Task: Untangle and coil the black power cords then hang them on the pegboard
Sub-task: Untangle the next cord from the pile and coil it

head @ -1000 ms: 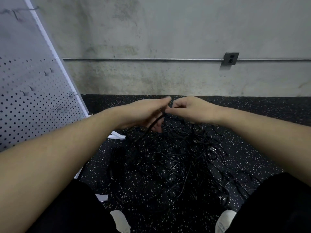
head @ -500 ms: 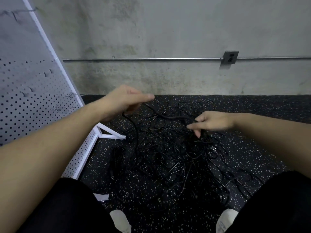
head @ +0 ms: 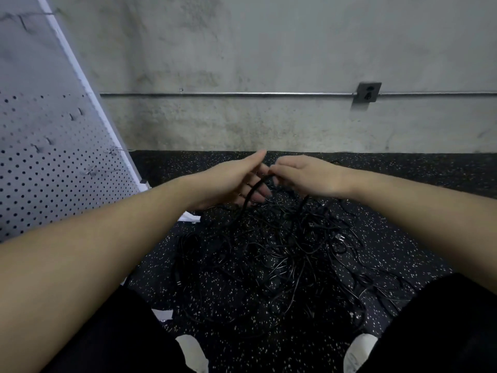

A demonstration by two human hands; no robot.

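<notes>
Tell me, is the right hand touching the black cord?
Touching. The head view shows the right hand pinching the black cord, which arcs down across the left hand.

Pretty cramped spot tbh. The cord pile (head: 271,254) sprawls over most of the floor (head: 403,238) between the knees, loops sticking up everywhere, so anything reaching low snags. Left side is blocked by the leaning pegboard (head: 53,168), with hooks (head: 92,172) poking out toward the middle. The wall (head: 269,49) closes off the back, with a pipe (head: 242,95) and outlet box (head: 368,92) on it. Bare floor is at the far right and along the wall.
</notes>
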